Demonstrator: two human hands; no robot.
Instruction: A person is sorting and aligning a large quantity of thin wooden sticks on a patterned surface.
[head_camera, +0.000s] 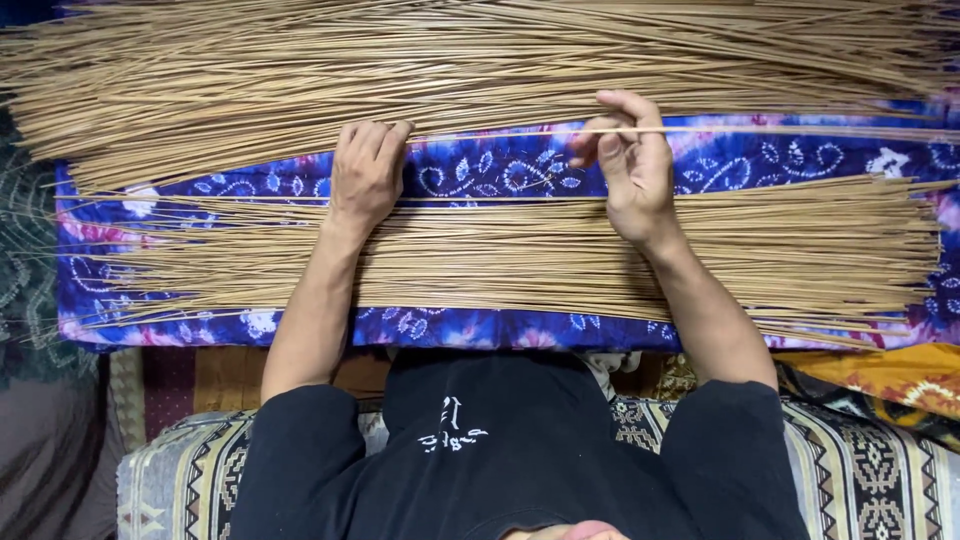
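Right now your right hand (632, 165) pinches a single thin tan stick (700, 131) between thumb and fingers, and that stick runs left-right across the view, long axis horizontal, lying over the bare strip of the blue-and-purple tie-dye cloth (500, 170). Its left end reaches your left hand (367, 172), which is palm-down, fingers curled at the edge of the far heap of tan sticks (400, 60); you can't tell whether those fingers grip anything. The stick's right end runs toward the frame edge and blends into the heap, so its tip is hard to make out.

Both heaps lie the same way as the stick, long axes roughly horizontal. The far heap fans slightly and is cut off at the top, left and right edges. The near heap of tan sticks (500, 255) sits under your wrists and forearms, which hide part of its middle; its ends fray out left and right.

The cloth is cut off at the right edge. Below it, a patterned woven cushion (880, 470) is partly hidden by your black shirt (500, 450). An orange printed fabric (890, 375) shows at right, mostly covered.
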